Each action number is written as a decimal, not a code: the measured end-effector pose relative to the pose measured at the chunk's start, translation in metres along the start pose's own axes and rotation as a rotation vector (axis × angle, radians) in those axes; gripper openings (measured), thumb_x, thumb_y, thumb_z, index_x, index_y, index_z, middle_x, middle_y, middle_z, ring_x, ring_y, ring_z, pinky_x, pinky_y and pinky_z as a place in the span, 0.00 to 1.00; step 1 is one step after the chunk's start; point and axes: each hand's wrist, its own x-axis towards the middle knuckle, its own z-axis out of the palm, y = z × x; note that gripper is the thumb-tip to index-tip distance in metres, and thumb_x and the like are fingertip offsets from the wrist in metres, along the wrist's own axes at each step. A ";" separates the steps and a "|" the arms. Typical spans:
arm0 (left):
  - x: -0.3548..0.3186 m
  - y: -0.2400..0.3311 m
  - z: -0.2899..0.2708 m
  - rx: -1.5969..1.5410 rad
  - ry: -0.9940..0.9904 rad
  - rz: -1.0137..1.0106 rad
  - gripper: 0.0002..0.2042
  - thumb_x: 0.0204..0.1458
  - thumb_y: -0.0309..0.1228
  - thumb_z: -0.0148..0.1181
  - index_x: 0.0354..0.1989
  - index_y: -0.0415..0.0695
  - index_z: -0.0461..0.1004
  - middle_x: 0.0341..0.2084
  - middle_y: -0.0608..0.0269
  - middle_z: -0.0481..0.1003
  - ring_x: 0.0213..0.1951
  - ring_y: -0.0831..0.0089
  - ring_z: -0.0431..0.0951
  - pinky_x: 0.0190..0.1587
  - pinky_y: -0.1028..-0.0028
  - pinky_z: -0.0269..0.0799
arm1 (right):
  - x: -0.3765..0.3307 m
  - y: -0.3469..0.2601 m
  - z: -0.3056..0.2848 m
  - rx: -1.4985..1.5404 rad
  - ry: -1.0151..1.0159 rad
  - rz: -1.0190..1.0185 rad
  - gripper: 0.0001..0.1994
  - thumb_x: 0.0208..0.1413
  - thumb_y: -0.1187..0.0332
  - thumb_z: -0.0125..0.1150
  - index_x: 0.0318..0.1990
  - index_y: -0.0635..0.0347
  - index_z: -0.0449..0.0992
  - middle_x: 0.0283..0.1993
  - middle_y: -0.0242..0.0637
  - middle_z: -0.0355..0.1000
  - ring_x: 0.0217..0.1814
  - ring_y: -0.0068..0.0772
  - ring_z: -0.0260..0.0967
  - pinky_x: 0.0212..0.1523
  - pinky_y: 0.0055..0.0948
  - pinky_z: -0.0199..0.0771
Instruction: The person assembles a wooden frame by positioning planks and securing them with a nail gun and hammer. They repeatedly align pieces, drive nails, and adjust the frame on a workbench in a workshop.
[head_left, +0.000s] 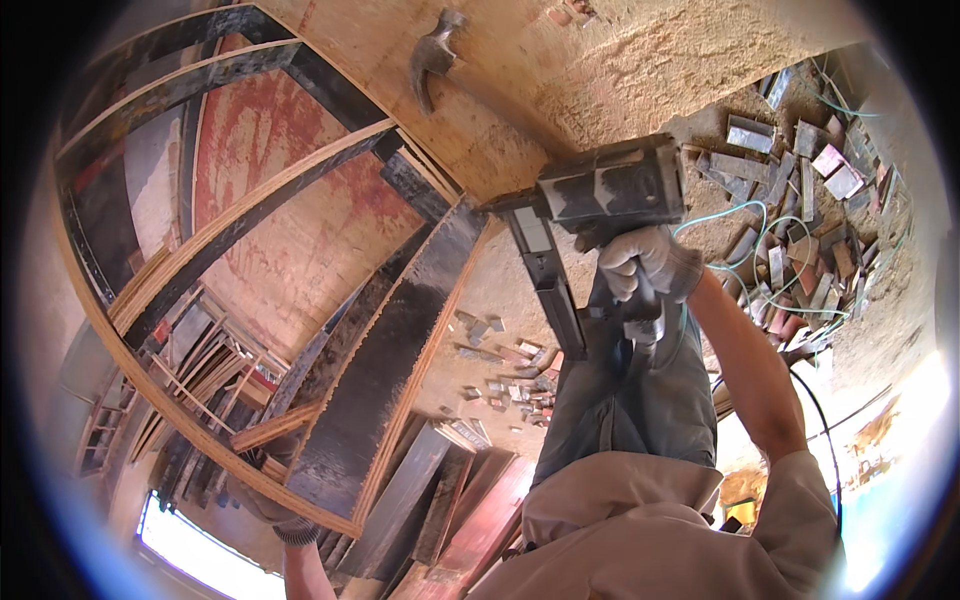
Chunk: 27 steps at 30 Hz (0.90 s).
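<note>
A hammer [432, 62] lies on plywood; wood offcuts [790, 240] litter the sawdust.

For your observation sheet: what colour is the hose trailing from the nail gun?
Pale green hose, clearest in the head view.

The right hand [648, 265], in a pale glove, grips the handle of a dark nail gun [600, 195] whose nose meets the end of a long black-faced plank [385, 380]. A thin green hose [740, 215] curls away from the tool. The left hand [262, 503], also gloved, holds the wooden frame [190, 265] at its near left edge. A hammer [433, 60] lies on the far plywood table [510, 110]. Wood offcuts [800, 240] litter the sawdust-covered floor to the right.
</note>
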 end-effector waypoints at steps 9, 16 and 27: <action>0.039 0.003 0.008 -0.004 0.180 0.118 0.32 0.66 0.43 0.57 0.70 0.34 0.59 0.53 0.40 0.73 0.47 0.49 0.80 0.45 0.58 0.80 | -0.019 0.087 -0.011 0.210 0.024 -0.216 0.09 0.56 0.75 0.55 0.23 0.62 0.66 0.16 0.32 0.58 0.16 0.30 0.61 0.22 0.33 0.69; 0.078 0.019 0.011 0.039 0.234 0.148 0.18 0.72 0.39 0.44 0.54 0.35 0.68 0.46 0.48 0.73 0.43 0.51 0.76 0.49 0.58 0.73 | 0.011 0.190 0.050 0.538 0.093 -0.474 0.26 0.53 0.74 0.56 0.61 0.74 0.67 0.15 0.25 0.52 0.14 0.25 0.54 0.17 0.34 0.66; 0.110 0.033 0.009 -1.100 0.015 -0.469 0.36 0.69 0.62 0.35 0.54 0.38 0.76 0.19 0.66 0.76 0.15 0.81 0.68 0.16 0.84 0.64 | 0.114 0.287 0.108 0.711 -0.062 -0.840 0.18 0.58 0.72 0.55 0.16 0.54 0.61 0.16 0.34 0.57 0.18 0.34 0.59 0.26 0.37 0.68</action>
